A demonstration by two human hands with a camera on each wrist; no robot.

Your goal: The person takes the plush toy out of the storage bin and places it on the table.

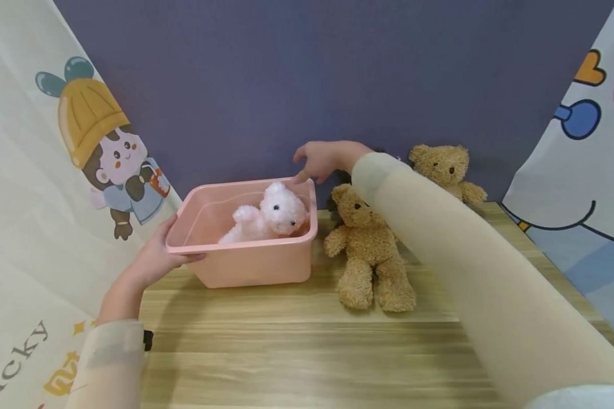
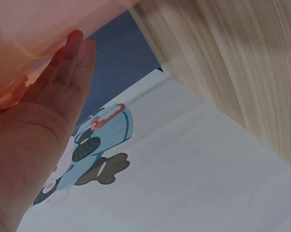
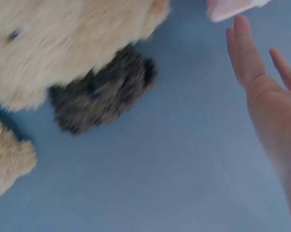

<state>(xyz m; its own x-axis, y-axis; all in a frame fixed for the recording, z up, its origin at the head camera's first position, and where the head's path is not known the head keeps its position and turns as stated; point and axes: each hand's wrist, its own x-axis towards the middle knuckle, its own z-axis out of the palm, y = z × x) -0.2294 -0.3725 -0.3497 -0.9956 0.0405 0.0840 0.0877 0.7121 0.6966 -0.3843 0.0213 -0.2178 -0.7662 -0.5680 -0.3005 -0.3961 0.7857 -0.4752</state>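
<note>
A pink plastic bin point(image 1: 258, 264) sits on the wooden tabletop at the left, with a white plush bear point(image 1: 281, 213) leaning inside it. My left hand point(image 1: 156, 255) holds the bin's left front corner just beneath the rim. In the left wrist view, the fingers of that hand point(image 2: 49, 96) lie along the bin's wall point(image 2: 53, 24). Over the bin's back right corner reaches my right hand point(image 1: 327, 158), its fingers extended and holding nothing. In the right wrist view the fingertips of the right hand point(image 3: 276, 101) come close to the bin's pink corner point(image 3: 227, 8); contact there is unclear.
A brown teddy bear point(image 1: 370, 255) sits right of the bin. Behind it is another brown teddy bear point(image 1: 442, 167), partly covered by my right sleeve. A dark grey plush toy point(image 3: 104, 92) shows near the bears. Blue-grey cloth point(image 1: 266, 85) hangs behind, with printed curtains point(image 1: 25, 187) at the sides.
</note>
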